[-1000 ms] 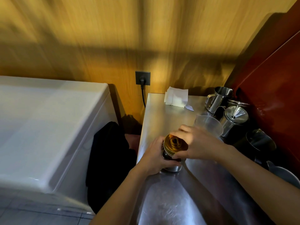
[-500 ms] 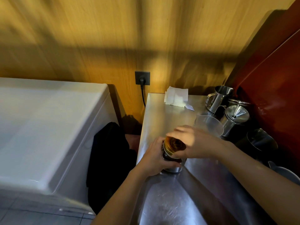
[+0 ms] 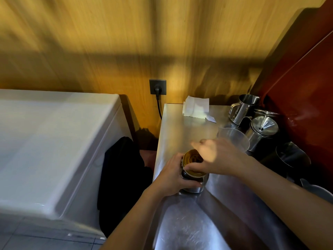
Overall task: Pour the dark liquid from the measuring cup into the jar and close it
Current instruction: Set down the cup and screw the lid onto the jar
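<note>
Both hands work the closing step: left hand (image 3: pixel 173 175) grips the jar (image 3: pixel 193 179) near the surface's left edge, right hand (image 3: pixel 214 156) pinches the lid (image 3: pixel 191 158). Next, I judge, twist until snug.

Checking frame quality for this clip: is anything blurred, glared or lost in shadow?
Head view: right hand motion-blurred over the jar; left hand sharp; steel counter glares; pitchers at right sink into shadow; wall streaked towards the edges.

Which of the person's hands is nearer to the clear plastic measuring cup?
The right hand. It sits just in front of the measuring cup, its fingers on the lid of the jar. The left hand grips the jar's far side, farther from the cup.
</note>
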Available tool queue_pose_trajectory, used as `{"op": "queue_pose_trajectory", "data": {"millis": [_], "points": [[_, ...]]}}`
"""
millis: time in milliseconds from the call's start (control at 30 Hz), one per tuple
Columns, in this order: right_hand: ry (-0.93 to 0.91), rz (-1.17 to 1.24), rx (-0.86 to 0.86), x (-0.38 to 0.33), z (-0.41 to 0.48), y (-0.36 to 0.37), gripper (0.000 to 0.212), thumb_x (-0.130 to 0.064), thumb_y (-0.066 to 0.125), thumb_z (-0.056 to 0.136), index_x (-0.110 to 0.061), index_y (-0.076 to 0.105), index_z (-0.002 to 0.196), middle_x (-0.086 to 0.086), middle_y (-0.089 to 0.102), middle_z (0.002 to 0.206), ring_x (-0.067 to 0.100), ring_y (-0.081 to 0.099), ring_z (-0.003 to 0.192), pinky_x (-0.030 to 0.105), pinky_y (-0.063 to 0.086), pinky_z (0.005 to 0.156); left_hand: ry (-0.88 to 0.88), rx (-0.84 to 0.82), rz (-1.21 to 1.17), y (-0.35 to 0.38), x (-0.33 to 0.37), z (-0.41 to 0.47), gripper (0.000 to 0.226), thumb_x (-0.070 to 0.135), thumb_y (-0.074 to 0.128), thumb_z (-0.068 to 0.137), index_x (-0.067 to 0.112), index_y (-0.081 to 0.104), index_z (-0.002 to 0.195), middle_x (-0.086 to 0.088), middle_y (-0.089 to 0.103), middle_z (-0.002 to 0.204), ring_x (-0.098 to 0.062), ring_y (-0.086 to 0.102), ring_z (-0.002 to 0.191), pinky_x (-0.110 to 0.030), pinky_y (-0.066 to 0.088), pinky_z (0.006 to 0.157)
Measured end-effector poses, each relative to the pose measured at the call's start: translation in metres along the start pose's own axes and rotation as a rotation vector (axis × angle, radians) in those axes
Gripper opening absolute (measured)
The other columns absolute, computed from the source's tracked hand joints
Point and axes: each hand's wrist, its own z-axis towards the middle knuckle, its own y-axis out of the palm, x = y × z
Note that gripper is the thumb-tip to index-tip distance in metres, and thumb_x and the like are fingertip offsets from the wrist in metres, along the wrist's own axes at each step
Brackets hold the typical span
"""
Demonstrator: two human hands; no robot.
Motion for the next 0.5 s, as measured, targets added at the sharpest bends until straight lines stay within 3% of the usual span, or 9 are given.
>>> {"op": "queue_pose_trajectory", "data": {"millis": [133, 233, 300, 367, 500], "points": [[-0.255, -0.032, 0.052, 0.004, -0.002, 0.008, 0.072, -0.072, 0.045, 0.072, -0.025, 0.04, 0.126, 0.003, 0.055, 0.112, 0.023, 0.053, 0.099, 0.039, 0.046, 0.075, 0.025, -0.012, -0.082, -0.002, 0.002, 0.0, 0.08, 0.042, 0.088, 0.052, 0.043, 0.04, 0.116, 0.004, 0.053, 0.119, -0.015, 0.052, 0.113, -0.043, 0.048, 0.097], [-0.402, -0.044, 0.116, 0.006, -0.003, 0.014, 0.065, -0.064, 0.049, 0.078, -0.019, 0.046, 0.125, 0.008, 0.06, 0.105, 0.025, 0.057, 0.089, 0.039, 0.052, 0.068, -0.001, -0.124, -0.123, -0.012, 0.006, 0.002, 0.074, 0.033, 0.088, 0.055, 0.043, 0.041, 0.111, 0.009, 0.052, 0.116, -0.015, 0.051, 0.113, -0.035, 0.047, 0.098], [-0.436, -0.023, 0.156, 0.007, -0.004, 0.017, 0.062, -0.062, 0.049, 0.081, -0.015, 0.048, 0.123, 0.011, 0.062, 0.1, 0.026, 0.058, 0.084, 0.039, 0.054, 0.065, -0.02, -0.242, -0.114, -0.021, 0.011, 0.006, 0.073, 0.028, 0.088, 0.056, 0.046, 0.04, 0.108, 0.01, 0.052, 0.115, -0.012, 0.051, 0.113, -0.029, 0.046, 0.097], [-0.443, -0.034, 0.183, 0.007, -0.005, 0.02, 0.062, -0.061, 0.048, 0.083, -0.012, 0.051, 0.121, 0.013, 0.063, 0.097, 0.027, 0.06, 0.08, 0.038, 0.054, 0.061, -0.049, -0.335, -0.098, -0.028, 0.015, 0.009, 0.077, 0.022, 0.088, 0.057, 0.034, 0.04, 0.116, 0.001, 0.051, 0.122, -0.016, 0.05, 0.118, -0.035, 0.045, 0.101], [-0.4, -0.065, 0.216, 0.002, -0.004, 0.023, 0.057, -0.058, 0.047, 0.08, -0.011, 0.057, 0.111, 0.011, 0.062, 0.085, 0.025, 0.058, 0.064, 0.032, 0.051, 0.048, -0.046, -0.308, -0.081, -0.028, 0.019, 0.008, 0.08, 0.019, 0.09, 0.054, 0.019, 0.043, 0.118, -0.007, 0.054, 0.121, -0.023, 0.053, 0.116, -0.048, 0.046, 0.099]]}}
